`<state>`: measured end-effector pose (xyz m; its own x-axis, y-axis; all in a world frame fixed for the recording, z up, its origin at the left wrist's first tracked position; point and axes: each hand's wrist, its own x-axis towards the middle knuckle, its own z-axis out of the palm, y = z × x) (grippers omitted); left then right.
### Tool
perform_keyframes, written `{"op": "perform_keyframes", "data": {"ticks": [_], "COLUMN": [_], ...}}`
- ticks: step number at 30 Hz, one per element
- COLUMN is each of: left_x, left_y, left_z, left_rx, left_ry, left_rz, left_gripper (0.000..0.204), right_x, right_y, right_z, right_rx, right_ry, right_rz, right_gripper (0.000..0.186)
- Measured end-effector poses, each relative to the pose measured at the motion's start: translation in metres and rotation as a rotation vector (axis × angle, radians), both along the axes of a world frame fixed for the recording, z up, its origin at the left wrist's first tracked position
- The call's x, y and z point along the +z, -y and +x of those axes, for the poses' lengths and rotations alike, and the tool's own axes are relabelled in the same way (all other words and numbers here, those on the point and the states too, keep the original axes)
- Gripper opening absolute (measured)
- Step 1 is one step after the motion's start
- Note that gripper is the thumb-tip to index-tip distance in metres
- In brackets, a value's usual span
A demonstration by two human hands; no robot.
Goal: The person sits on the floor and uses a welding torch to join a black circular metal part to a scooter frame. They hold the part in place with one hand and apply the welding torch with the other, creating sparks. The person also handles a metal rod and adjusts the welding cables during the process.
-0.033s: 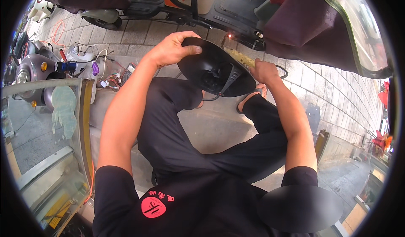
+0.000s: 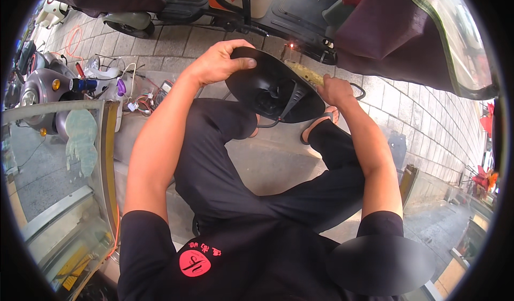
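My left hand (image 2: 222, 62) is closed on the upper left rim of a black, rounded dish-like part (image 2: 254, 87), thumb over its face. The part is tilted above my knees, with a grey tapered strip (image 2: 289, 103) and a dark cable or tube on it. At its right, my right hand (image 2: 334, 92) has curled fingers round a worn yellowish long object (image 2: 305, 72), partly behind the black part; what exactly it is I cannot tell. A small red glowing spot (image 2: 292, 45) shows just beyond.
A cart-like vehicle (image 2: 292, 6) with purple covers spans the top. Scooter parts (image 2: 40, 92), tools, a white power strip and tangled wires (image 2: 142, 103) lie left. Glass-panelled frames (image 2: 110, 156) stand on both sides of the step (image 2: 262, 167) under me. Paving (image 2: 391, 103) extends right.
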<state>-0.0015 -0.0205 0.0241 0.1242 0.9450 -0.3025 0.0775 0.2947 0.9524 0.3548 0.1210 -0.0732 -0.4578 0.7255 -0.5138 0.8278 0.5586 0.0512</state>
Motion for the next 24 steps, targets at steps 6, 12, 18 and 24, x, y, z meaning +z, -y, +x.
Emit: {"op": "perform_keyframes", "data": {"ticks": [6, 12, 18, 24], "left_x": [-0.007, -0.01, -0.007, -0.009], "left_y": [0.0, -0.002, -0.005, -0.006], "left_z": [-0.002, -0.003, -0.001, 0.0], "left_rx": [0.034, 0.08, 0.127, 0.125], "left_ry": [0.029, 0.034, 0.036, 0.049], "left_rz": [0.053, 0.049, 0.077, 0.14], "left_gripper": [0.023, 0.025, 0.023, 0.024], "right_x": [0.005, 0.004, -0.011, -0.011], "right_y": [0.001, 0.0, -0.008, -0.008], "right_z": [-0.003, 0.0, 0.004, 0.006], "right_rx": [0.006, 0.053, 0.095, 0.012], "right_ry": [0.011, 0.023, 0.038, 0.006], "right_rz": [0.003, 0.011, 0.036, 0.012], "right_gripper": [0.052, 0.047, 0.04, 0.041]}}
